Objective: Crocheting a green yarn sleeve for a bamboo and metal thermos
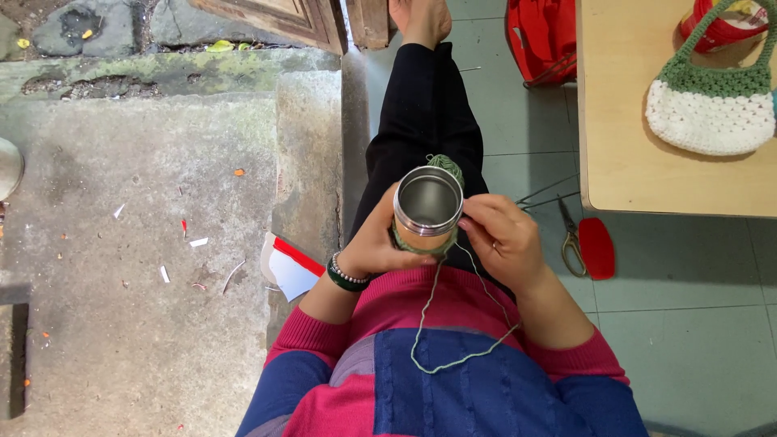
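Around the metal tin [427, 212], the left hand [376, 247] and right hand [502, 239] are closed, gripping it. Beneath the tin, green crochet work [445, 166] is mostly hidden — only yarn [453, 356] is seen trailing.

Red cylindrical container [723, 23] with white label, possibly a can, at worktop [623, 121] far edge, just behind crocheted bag [715, 105]; partly cropped.

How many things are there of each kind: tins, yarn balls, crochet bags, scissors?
Metal tin, held by the left hand and right hand: 1
Green yarn ball: 1
Green and white crochet bag on the table: 1
Scissors on the floor: 1
Total: 4
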